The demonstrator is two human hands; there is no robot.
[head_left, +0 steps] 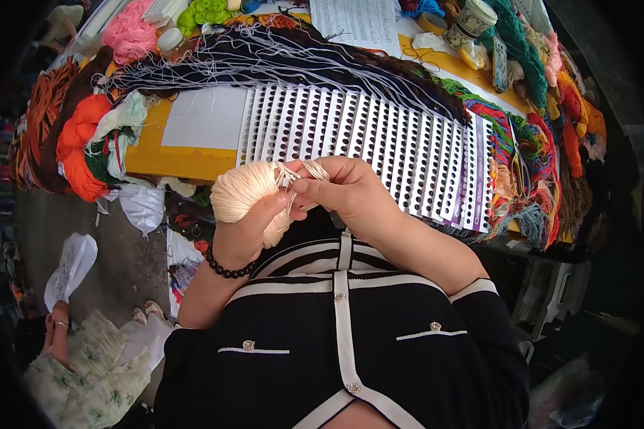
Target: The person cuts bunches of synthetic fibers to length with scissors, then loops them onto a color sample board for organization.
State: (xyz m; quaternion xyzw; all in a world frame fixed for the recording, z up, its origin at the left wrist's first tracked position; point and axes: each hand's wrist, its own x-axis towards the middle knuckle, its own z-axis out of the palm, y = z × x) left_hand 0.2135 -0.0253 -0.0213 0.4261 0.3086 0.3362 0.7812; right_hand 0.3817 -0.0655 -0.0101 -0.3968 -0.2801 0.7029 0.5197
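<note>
A thick skein of cream yarn [240,191] is gripped by my left hand [254,227], its thumb pressed against the strands near the gathered end. Close beside it, my right hand [350,189] pinches a small loop of the same yarn between thumb and fingers. The two hands almost meet, with strands running between them. Part of the skein is hidden behind my left hand. Under and beyond my hands lie white cards punched with rows of holes [365,129].
A long bundle of dark and pale threads [265,57] crosses the yellow table [150,154]. Colored yarn lies at both sides, including an orange skein [82,139]. A patterned cup [472,21] and a printed sheet [354,21] are farther back. Another person [86,365] is at lower left.
</note>
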